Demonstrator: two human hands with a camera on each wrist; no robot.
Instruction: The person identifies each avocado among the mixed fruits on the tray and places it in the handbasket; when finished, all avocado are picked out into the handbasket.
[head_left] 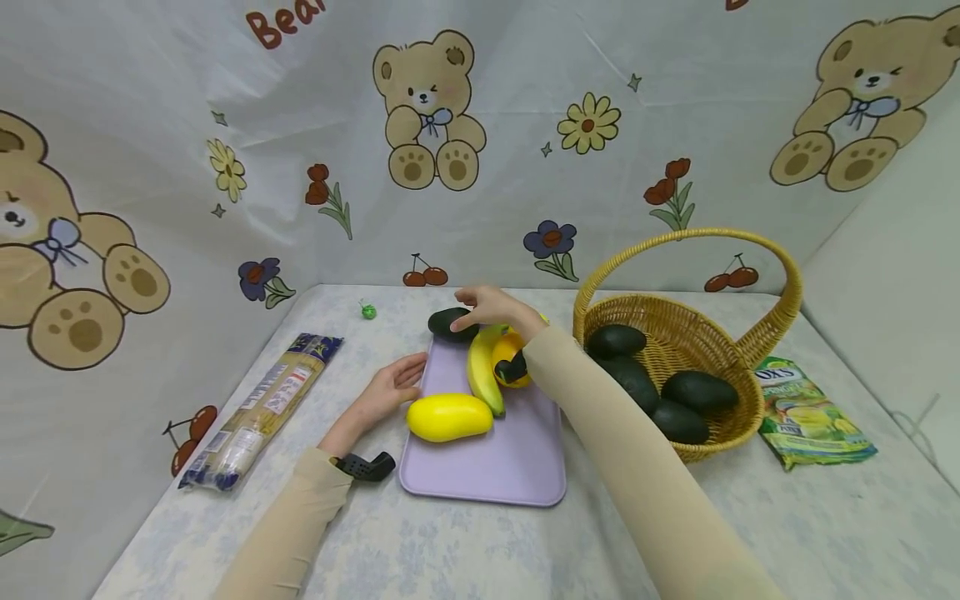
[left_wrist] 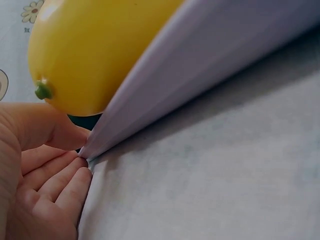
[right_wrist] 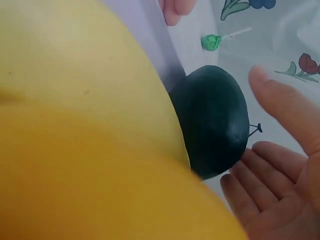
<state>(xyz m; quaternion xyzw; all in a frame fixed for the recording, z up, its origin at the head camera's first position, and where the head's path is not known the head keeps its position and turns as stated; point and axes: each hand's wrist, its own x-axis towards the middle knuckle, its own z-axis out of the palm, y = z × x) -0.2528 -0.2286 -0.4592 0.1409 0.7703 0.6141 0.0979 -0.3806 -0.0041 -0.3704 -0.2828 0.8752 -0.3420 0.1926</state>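
A dark green avocado (head_left: 448, 324) lies at the far left corner of the lilac tray (head_left: 495, 479). Around its far side curves my right hand (head_left: 491, 307); in the right wrist view the thumb stands apart from the avocado (right_wrist: 215, 125) and the fingers reach its edge. My left hand (head_left: 384, 389) is at the tray's left side, fingers extended, with thumb and fingertips right at the rim in the left wrist view. On the tray rest a yellow mango-like fruit (head_left: 448, 417), a banana (head_left: 482, 371) and an orange-yellow fruit (head_left: 504, 350), partly covered by my right wrist.
Right of the tray stands a wicker basket (head_left: 693, 321) with a tall handle, holding several avocados (head_left: 699, 392). Beside it lies a green snack bag (head_left: 813, 417). A pack of spaghetti (head_left: 266, 408) is at the left, and a green-wrapped lollipop (head_left: 368, 311) sits near the back edge.
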